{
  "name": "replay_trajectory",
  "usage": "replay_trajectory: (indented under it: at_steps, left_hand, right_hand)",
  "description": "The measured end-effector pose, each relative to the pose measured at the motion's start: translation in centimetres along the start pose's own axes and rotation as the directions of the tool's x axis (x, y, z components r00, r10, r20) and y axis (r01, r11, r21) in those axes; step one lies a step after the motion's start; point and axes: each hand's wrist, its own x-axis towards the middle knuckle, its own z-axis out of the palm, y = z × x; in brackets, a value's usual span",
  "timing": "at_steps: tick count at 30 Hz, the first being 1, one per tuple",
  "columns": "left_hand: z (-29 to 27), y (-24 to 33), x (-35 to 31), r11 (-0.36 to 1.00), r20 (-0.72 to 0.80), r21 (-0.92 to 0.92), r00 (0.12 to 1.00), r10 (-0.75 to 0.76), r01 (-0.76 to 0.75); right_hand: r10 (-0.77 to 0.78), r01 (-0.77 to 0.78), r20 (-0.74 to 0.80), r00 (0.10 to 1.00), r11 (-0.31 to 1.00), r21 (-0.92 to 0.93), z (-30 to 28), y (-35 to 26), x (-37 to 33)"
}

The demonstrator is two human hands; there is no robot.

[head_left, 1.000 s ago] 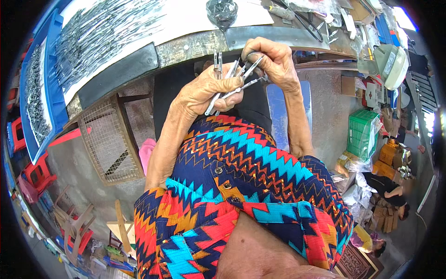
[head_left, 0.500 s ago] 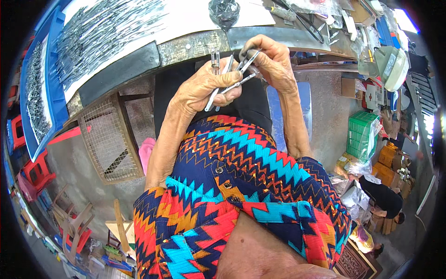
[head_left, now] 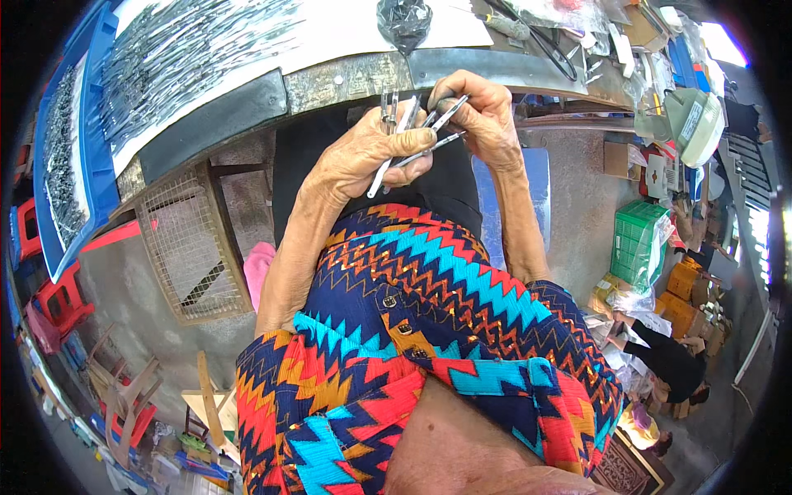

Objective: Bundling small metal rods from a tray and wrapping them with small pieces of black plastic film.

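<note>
My left hand is closed around several slim silver metal strips, which stick out above and below the fingers. My right hand pinches a flat metal piece between thumb and fingers, just beside the left thumb. Both hands are held over my lap, in front of the workbench edge. On the white bench covering lies a broad spread of thin metal strips. The exact kind of these strips is too small to make out.
A blue tray with small dark parts stands at the bench's left end. A black plastic bag and a green lamp-like device are farther right. Below are a wire-mesh frame and a green crate. Another person bends at lower right.
My right hand has shifted slightly, and the metal piece in its pinch now points more up to the right. The left hand keeps its hold. The other person's arms have moved.
</note>
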Motion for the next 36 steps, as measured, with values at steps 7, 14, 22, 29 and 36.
replay_trajectory:
  at_steps: [7, 14, 22, 29, 36]
  left_hand:
    - [0.1, 0.9, -0.5, 0.989, -0.076, 0.084, 0.989, 0.126, -0.119]
    - [-0.1, 1.5, -1.1, 0.977, -0.136, 0.128, 0.973, 0.187, -0.170]
    - [-0.4, 1.9, -1.1, 0.980, -0.144, 0.134, 0.975, 0.166, -0.147]
    - [-0.6, 2.1, -1.3, 0.978, -0.136, 0.153, 0.978, 0.159, -0.138]
    - [-0.3, 2.3, -1.6, 0.975, -0.153, 0.165, 0.972, 0.177, -0.151]
  right_hand:
    - [0.012, -0.019, -0.169, 0.985, 0.999, -0.038, 0.0, -2.1, 2.9]
    - [-0.265, 0.146, -0.074, 0.961, 0.720, -0.678, -2.0, 0.3, 9.9]
    - [-0.236, 0.078, -0.007, 0.972, 0.349, -0.934, -2.0, 1.5, 11.8]
    - [-0.133, 0.102, 0.089, 0.987, 0.094, -0.990, -1.3, 0.9, 12.8]
    - [-0.179, 0.111, 0.065, 0.982, 0.261, -0.959, -2.4, 1.0, 12.8]
